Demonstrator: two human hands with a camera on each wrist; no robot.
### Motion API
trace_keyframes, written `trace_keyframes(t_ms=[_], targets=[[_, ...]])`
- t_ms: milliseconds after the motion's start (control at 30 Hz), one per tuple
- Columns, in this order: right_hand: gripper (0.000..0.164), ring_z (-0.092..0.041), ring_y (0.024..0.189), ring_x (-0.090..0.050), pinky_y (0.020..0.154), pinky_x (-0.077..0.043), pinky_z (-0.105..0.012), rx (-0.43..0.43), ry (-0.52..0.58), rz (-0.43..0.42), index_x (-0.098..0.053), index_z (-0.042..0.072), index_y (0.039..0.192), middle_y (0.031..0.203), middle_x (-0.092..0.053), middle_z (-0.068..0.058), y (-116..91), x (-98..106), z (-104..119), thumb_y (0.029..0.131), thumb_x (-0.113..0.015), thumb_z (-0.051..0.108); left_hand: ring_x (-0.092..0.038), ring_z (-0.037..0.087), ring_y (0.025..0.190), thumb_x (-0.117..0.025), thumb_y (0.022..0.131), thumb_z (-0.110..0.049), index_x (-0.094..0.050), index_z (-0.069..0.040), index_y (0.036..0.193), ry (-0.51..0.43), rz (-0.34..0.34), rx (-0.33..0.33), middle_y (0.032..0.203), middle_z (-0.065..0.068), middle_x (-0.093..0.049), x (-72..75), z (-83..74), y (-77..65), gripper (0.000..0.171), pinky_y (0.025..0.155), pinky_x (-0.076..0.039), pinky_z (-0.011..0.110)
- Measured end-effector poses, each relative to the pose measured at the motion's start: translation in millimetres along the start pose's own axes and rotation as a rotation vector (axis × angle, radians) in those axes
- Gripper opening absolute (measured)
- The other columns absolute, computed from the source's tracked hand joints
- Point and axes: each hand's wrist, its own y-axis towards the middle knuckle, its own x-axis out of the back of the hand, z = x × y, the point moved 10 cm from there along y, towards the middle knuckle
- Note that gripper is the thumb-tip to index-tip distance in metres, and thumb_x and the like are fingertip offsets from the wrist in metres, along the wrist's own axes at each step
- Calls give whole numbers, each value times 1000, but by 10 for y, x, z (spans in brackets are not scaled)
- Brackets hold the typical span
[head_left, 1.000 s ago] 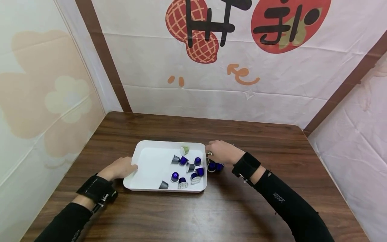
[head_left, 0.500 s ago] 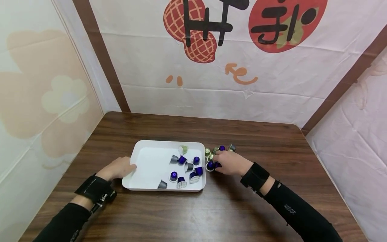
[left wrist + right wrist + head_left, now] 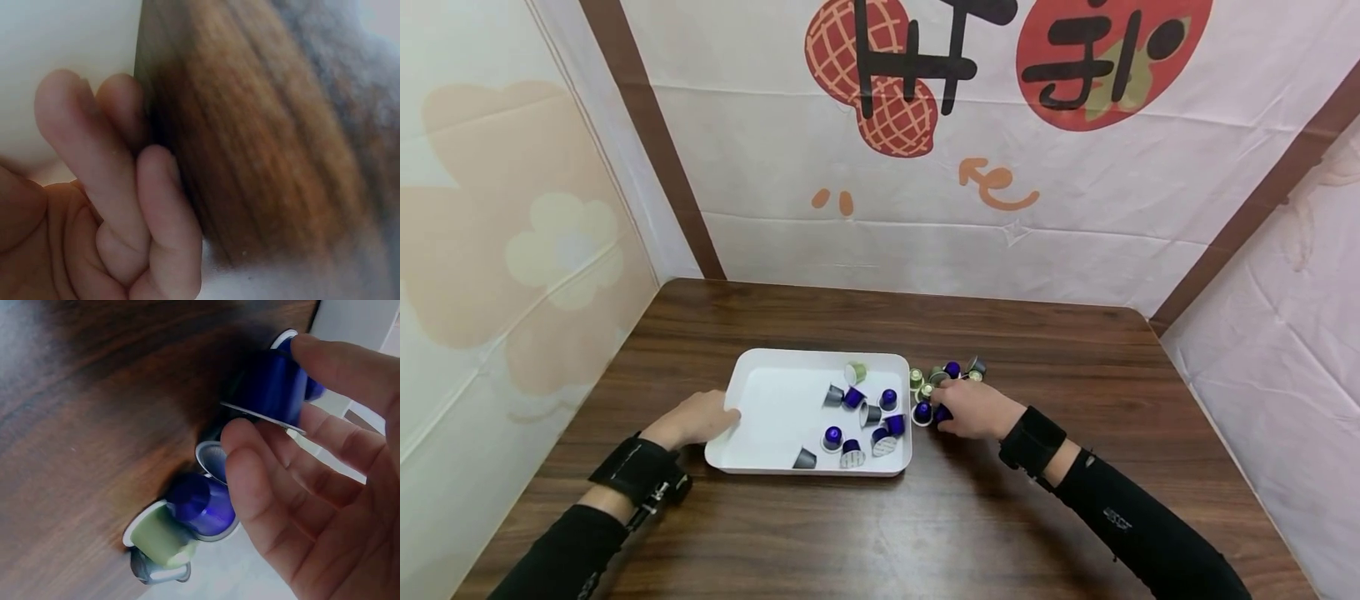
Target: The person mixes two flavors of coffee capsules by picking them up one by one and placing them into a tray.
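Note:
My left hand (image 3: 696,417) grips the left rim of a white tray (image 3: 775,417), thumb over the edge; in the left wrist view its fingers (image 3: 87,137) are curled. Beyond the tray's right edge my right hand (image 3: 976,407) is low over a cluster of coffee capsules. Seen from the right wrist, its thumb and fingertips pinch a dark blue capsule (image 3: 269,387), foil rim towards the fingers. Beside that hand stand another blue capsule (image 3: 922,412) and a green capsule (image 3: 916,378). A grey capsule (image 3: 976,365) lies at the cluster's far end.
Several capsules lie scattered in the tray's right half, including a light green capsule (image 3: 855,372) near the far rim and a grey capsule (image 3: 805,459) near the front. The wooden table (image 3: 850,533) meets a printed cloth wall (image 3: 760,167) at the back.
My right hand has moved from beside the tray's right rim to the right and nearer, uncovering green, blue and grey capsules. Over the last half second it barely shifts. My left hand stays at the tray.

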Motion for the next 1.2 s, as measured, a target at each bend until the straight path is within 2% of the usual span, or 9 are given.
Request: trace_keyframes(t_ms=[233,633,800,933,1033,1200], targets=[[23,-9,72,-53,64,-47,-28,-5,-15,10,-64,12,94,88,-58,0,-20,-47,-29,81,-74,28,-58,21,77,-45,93,-16,-54,14,119,2,-2,-7,98,19,-64,10,-20,8,41,72,-46,39],[15,-10,68,-50,62,-46,-28,26,2,-16,-64,10,93,87,-56,-1,-90,41,23,80,-68,15,-58,22,78,-45,93,-16,-54,14,119,1,-1,5,98,20,-63,20,-31,-7,40,72,-46,40],[13,-8,69,-49,62,-46,-26,60,-12,-70,-64,12,93,88,-57,0,-102,182,68,80,-64,14,-57,21,77,-45,94,-17,-53,13,120,-6,9,21,96,17,-63,8,-7,-1,41,71,-45,39],[11,-9,67,-45,58,-41,-25,93,-8,-122,-62,11,89,83,-52,3,-80,330,153,78,-63,11,-57,21,76,-44,94,-17,-52,13,121,-9,7,19,96,17,-63,2,3,2,41,71,-45,39],[10,-10,66,-43,57,-37,-26,110,1,-130,-60,10,89,79,-46,4,-35,421,243,79,-63,10,-57,21,77,-45,94,-17,-52,13,121,-2,6,22,97,18,-63,-3,12,3,41,72,-45,40],[13,-11,67,-44,60,-39,-26,128,7,-123,-61,9,95,81,-48,3,68,578,407,82,-59,10,-57,21,78,-45,94,-17,-52,13,121,-9,9,24,99,18,-63,-5,9,0,41,72,-45,40]])
